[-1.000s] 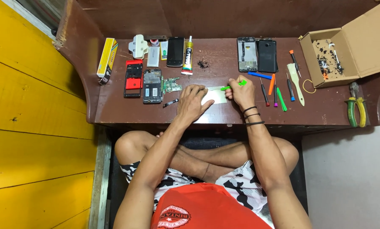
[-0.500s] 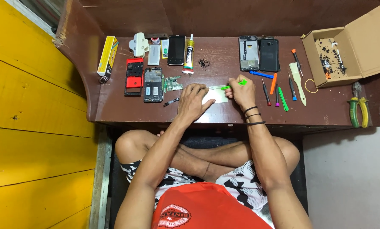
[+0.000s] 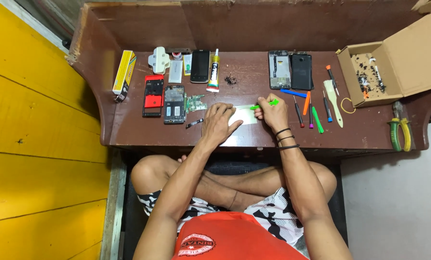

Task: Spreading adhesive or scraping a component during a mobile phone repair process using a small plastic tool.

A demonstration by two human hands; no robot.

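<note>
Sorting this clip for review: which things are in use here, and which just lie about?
In use:
left hand pressing on pale panel
right hand holding green pry tool at the panel's edge

Lying about:
red frame
glue tube
screwdrivers
cardboard box
pliers
yellow box

Pale, flat rectangular panel (image 3: 244, 115) lies face-flat near the worktop's (image 3: 369, 130) near edge, centre. Bright green plastic pry tool (image 3: 266, 104) angled low across its far-right corner, tip pointing left.
</note>
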